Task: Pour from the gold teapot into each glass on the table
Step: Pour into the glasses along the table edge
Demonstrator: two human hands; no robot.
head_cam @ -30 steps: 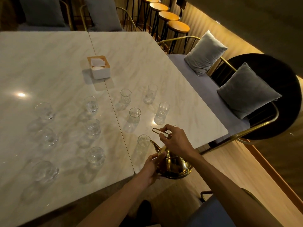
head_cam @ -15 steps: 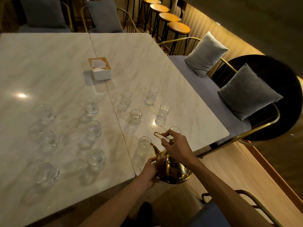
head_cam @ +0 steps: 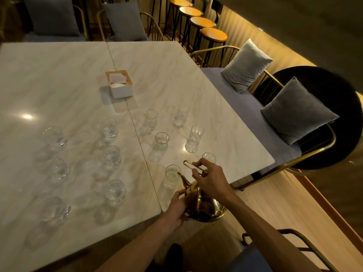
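Worktop (head_cam: 176,75): marble, carrying twelve glasses in two groups. Teapot (head_cam: 204,207): gold, held off the near edge, spout over the nearest glass (head_cam: 172,176). Right hand (head_cam: 211,180): grip curled round the wire handle. Left hand (head_cam: 179,206): grip curled against the pot's side below the spout. No stream is discernible. Risk, as judged: the spout sits at the rim, so an abrupt tilt could spill onto the marble or tip the glass.

I see a café or lounge. Marble tables (head_cam: 176,79) meet cushioned gold-framed benches (head_cam: 261,124). Bar stools (head_cam: 214,34) line a lit wall.
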